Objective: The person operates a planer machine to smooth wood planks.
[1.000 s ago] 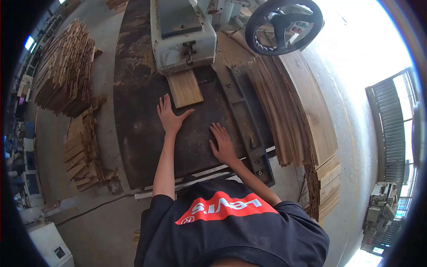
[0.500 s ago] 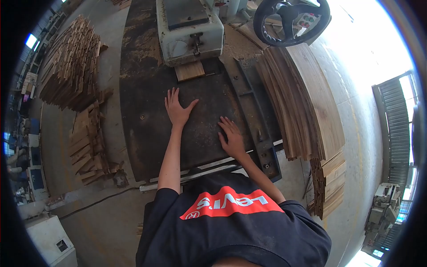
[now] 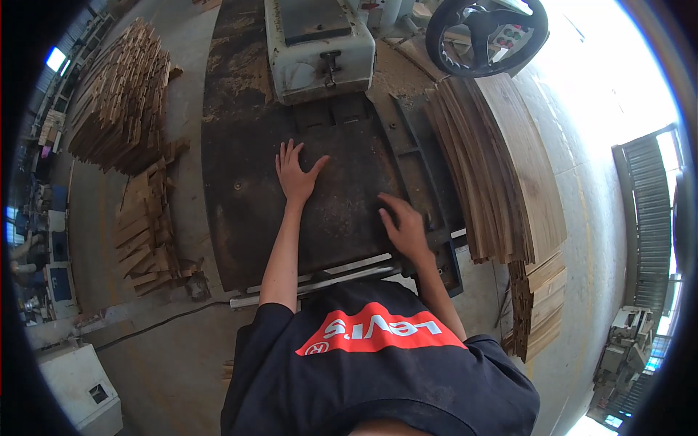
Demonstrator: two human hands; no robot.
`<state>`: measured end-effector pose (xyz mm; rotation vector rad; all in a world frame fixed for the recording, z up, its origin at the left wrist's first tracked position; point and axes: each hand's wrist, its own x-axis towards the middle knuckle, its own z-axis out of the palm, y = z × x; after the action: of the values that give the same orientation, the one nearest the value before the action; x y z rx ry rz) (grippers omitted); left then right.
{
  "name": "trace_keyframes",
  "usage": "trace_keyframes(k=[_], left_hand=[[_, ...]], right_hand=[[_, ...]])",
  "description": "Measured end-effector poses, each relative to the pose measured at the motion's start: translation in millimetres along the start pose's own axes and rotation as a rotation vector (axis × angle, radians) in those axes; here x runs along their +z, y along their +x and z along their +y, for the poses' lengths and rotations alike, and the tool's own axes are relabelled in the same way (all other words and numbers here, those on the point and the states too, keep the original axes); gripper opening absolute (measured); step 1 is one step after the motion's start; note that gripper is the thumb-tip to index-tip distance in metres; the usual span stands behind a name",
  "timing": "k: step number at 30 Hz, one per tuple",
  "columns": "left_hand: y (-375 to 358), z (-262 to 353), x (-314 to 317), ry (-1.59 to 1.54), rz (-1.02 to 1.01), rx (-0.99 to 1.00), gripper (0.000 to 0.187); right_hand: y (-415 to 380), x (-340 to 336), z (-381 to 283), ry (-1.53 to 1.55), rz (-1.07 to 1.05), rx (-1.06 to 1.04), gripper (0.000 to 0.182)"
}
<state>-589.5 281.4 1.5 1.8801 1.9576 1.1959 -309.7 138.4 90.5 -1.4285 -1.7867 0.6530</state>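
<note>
The table [image 3: 342,218] is a dark, worn metal surface running out from under the housing [image 3: 321,80] on the person's side. It lies beneath the fingers of both hands.

The left hand [image 3: 298,178] is palm down over the table, on the person's side of the housing and nearer to it than the right. Its fingers are spread, the thumb extended well away from them toward the right. Whether the whole palm touches the surface cannot be determined.

The right hand [image 3: 407,229] is further from the housing and to its right, at the table's right part beside the fence [image 3: 413,160]. Its fingers are bent and close together, with the thumb apart from them; contact with the table or fence cannot be confirmed.

The fence runs from the right of the housing toward the person. Sawdust [image 3: 243,76] covers the table left of the housing. A handwheel [image 3: 481,25] stands to the housing's right. Beyond the fence, also right of the housing, is a stack of boards [image 3: 476,167]. Well left of the housing stands a pile of slats [image 3: 120,98].
</note>
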Motion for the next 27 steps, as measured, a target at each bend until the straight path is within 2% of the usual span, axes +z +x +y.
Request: trace_keyframes(k=[7, 12, 15, 18, 20, 22, 24, 27], left_hand=[[0, 2, 0, -0.015, -0.008, -0.015, 0.078], [-2, 2, 1, 0.002, 0.009, 0.007, 0.072], [-4, 1, -9, -0.420, 0.082, -0.040, 0.064], [-26, -15, -58, -0.283, 0.270, -0.128, 0.057], [-60, -45, -102, 0.017, 0.423, -0.194, 0.060], [-105, -63, -164, 0.301, 0.308, -0.461, 0.078], [-160, -98, -197, 0.584, 0.229, -0.813, 0.092], [-215, -118, -211, 0.504, 0.238, -1.120, 0.100]], right_hand=[[10, -104, -39, -0.376, 0.315, -0.144, 0.027], [2, -175, -44, -0.692, 0.552, -0.109, 0.027], [-7, -202, -54, -0.825, 0.641, -0.067, 0.025], [-13, -217, -46, -0.859, 0.725, 0.002, 0.024], [-3, -208, -42, -0.836, 0.746, 0.023, 0.025], [23, -172, -52, -0.726, 0.553, -0.085, 0.023], [46, -114, -73, -0.645, 0.312, -0.177, 0.025], [59, 1, -105, -0.526, -0.189, -0.359, 0.039]])
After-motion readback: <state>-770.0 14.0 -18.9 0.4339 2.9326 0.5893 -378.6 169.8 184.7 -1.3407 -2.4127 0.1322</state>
